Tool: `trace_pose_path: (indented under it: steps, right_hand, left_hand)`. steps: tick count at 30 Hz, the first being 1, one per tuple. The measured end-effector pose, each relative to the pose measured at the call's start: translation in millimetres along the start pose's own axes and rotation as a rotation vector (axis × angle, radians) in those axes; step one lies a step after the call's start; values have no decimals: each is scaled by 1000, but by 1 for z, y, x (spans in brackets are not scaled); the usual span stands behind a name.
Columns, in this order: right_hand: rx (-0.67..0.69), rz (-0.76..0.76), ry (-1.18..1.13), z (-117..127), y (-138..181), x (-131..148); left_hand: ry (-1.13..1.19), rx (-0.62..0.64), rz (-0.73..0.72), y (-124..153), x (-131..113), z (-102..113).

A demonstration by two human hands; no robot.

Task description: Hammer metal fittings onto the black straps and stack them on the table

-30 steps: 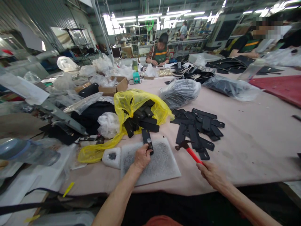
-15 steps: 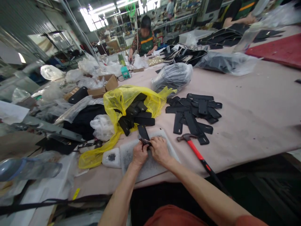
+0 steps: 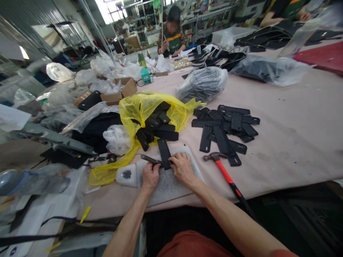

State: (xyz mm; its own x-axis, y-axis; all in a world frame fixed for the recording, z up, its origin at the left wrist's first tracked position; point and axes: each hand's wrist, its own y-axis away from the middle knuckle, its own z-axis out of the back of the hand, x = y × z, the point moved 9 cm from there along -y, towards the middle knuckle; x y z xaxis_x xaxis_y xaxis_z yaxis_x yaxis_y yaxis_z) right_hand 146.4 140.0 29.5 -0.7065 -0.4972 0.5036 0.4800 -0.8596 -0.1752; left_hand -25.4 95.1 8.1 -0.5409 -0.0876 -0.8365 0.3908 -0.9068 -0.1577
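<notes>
My left hand (image 3: 150, 175) is closed around a short dark metal rod, perhaps a punch (image 3: 149, 158), which lies tilted with its end pointing left. My right hand (image 3: 182, 167) pinches the right edge of a black strip (image 3: 164, 151) near its lower end. The strip lies partly over a pale worn board (image 3: 168, 187), and the rod's near end meets its left side. To the right, a claw hammer (image 3: 223, 170) with a red and black handle rests on the table. Behind it spreads a pile of black slotted strips (image 3: 222, 137).
A yellow plastic bag (image 3: 131, 110) holding more black strips stands behind the board. A whitish block (image 3: 127, 175) sits at the board's left. Farther back are a plastic-wrapped grey bundle (image 3: 203, 84), a cardboard box (image 3: 125, 89) and a seated co-worker (image 3: 173, 39).
My left hand has moved slightly left and down, and the dark rod now shows clearly in it. The black strip is turned less and lies more in view. The camera view has shifted a little.
</notes>
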Motion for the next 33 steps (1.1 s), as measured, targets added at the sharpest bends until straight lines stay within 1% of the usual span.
trace_pose_path:
  steps: [2, 5, 9, 11, 13, 18, 20, 22, 25, 27, 30, 32, 33]
  right_hand:
    - [19, 1, -1, -3, -3, 0]
    - [61, -33, -1, -7, -6, -2]
    - [68, -170, -76, -6, -14, -15]
    - [49, -232, -105, -3, -24, -23]
    - [45, -258, -112, -4, -39, -26]
    - [92, -313, -204, -26, -76, -22]
    - [87, -353, -283, -32, -81, -20]
    - [67, -388, -388, -31, -80, -22]
    - [40, -426, -579, -13, -70, -37]
    - [8, -477, -702, 10, -62, -58]
    - [-74, -597, -858, 50, -49, -92]
    - [-127, -664, -953, 70, -41, -103]
    - [-150, -685, -1000, 78, -38, -103]
  left_hand:
    - [9, 9, -4, 5, 0, -2]
    - [19, -7, 44, 3, 6, -3]
    - [23, -20, 76, -1, 12, -2]
    - [35, -14, 72, -1, 12, -2]
    - [43, -13, 68, 0, 10, -2]
    - [40, -14, 67, 0, 8, -2]
    - [46, -17, 69, 0, 9, -1]
    - [61, -19, 75, 1, 11, -1]
    - [86, -10, 86, 2, 12, -2]
    - [101, 0, 87, 2, 11, -2]
    - [91, 0, 97, 1, 12, -2]
    - [84, -8, 106, 0, 14, -1]
    - [86, -7, 109, -1, 15, -2]
